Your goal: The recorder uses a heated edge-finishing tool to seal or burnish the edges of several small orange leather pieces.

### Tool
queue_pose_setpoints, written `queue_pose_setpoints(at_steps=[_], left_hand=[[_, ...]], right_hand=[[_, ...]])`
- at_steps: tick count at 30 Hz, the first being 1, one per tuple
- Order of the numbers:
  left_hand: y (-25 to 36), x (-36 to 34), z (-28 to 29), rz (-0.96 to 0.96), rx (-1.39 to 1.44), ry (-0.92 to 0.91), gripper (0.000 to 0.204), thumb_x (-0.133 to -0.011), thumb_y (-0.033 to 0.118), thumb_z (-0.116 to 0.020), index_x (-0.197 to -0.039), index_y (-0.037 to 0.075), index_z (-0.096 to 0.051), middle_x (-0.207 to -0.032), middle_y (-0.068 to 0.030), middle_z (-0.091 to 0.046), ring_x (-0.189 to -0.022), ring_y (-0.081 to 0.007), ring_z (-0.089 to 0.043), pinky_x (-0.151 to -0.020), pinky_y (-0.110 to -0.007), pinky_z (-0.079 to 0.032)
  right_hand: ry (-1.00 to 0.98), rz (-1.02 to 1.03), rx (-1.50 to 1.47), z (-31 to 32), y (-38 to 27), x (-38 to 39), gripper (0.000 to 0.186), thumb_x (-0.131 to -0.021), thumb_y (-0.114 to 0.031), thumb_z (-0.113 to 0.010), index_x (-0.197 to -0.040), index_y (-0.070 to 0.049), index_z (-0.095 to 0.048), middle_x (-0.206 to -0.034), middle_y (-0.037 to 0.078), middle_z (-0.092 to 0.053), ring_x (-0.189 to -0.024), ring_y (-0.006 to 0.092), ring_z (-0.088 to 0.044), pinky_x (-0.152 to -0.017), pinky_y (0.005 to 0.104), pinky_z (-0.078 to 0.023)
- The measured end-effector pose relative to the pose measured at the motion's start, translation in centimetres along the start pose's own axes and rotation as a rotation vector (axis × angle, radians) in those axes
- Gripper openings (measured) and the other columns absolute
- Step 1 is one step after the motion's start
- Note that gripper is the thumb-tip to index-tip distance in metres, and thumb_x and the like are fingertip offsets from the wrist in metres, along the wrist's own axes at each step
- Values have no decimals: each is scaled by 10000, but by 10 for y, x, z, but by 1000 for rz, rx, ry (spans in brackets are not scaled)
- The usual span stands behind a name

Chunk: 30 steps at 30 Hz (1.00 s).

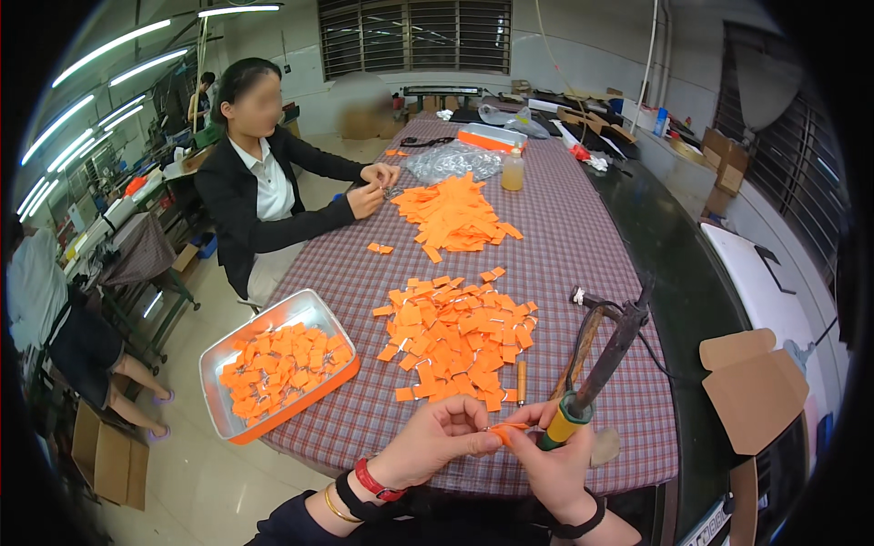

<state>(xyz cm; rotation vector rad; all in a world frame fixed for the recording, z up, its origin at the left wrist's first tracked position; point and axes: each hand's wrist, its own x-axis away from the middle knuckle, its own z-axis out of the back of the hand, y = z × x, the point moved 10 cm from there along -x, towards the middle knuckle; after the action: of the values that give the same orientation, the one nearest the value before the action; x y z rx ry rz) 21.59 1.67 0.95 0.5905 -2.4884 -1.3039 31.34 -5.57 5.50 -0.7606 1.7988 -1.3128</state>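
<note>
Orange tab pinched at the fingertips of both hands, my left hand and right hand, just on the near side of the loose pile. My fingers cover much of the tab; a slack pinch could lose it among its lookalikes. Rod, green and yellow low down, leans close by my right hand; whether they touch, I cannot tell. A careless turn of that wrist might knock it, and if its dark upper part is hot (no sign either way), skin could suffer. Wooden handle lies at the pile's edge, likely to roll if brushed. Tray seems to jut past the left side of the tabletop; a bump from my left elbow could spill its tabs.
</note>
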Motion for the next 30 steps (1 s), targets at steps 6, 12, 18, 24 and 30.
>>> queue_pose_setpoints(at_steps=[6,12,18,24,30], left_hand=[[6,4,0,-11,-78,-7,204,-814,49,-670,-976,24,-548,-882,-16,-596,-805,-71,-586,-711,-186,-481],[4,3,3,10,-193,38,222,-828,38,-646,-1039,-14,-597,-951,-62,-643,-838,-91,-614,-738,-193,-491],[12,5,5,-57,-348,65,190,-834,56,-649,-1005,-21,-616,-957,-56,-642,-852,-82,-605,-740,-192,-486],[18,9,2,-105,-311,96,199,-830,41,-651,-1014,-22,-609,-957,-45,-634,-858,-80,-604,-747,-188,-485],[19,10,-3,-111,-272,115,215,-814,23,-659,-1018,-30,-612,-952,-69,-645,-860,-100,-618,-744,-198,-495]], right_hand=[[-25,-154,-181,-7,8,-2,329,-749,55,-675,-861,-53,-384,-865,121,-608,-755,117,-587,-619,212,-459],[2,-177,-186,-2,10,0,318,-768,44,-662,-857,-70,-378,-839,128,-619,-639,88,-550,-531,194,-425],[5,-191,-191,-2,13,1,340,-769,50,-647,-889,-81,-356,-847,150,-615,-516,50,-473,-423,162,-344],[-21,-141,-115,-3,5,-1,354,-757,57,-674,-880,-68,-366,-859,145,-627,-744,128,-600,-640,237,-480],[1,-122,-194,-1,6,1,383,-739,73,-685,-890,-68,-362,-865,146,-617,-830,179,-622,-718,269,-499]])
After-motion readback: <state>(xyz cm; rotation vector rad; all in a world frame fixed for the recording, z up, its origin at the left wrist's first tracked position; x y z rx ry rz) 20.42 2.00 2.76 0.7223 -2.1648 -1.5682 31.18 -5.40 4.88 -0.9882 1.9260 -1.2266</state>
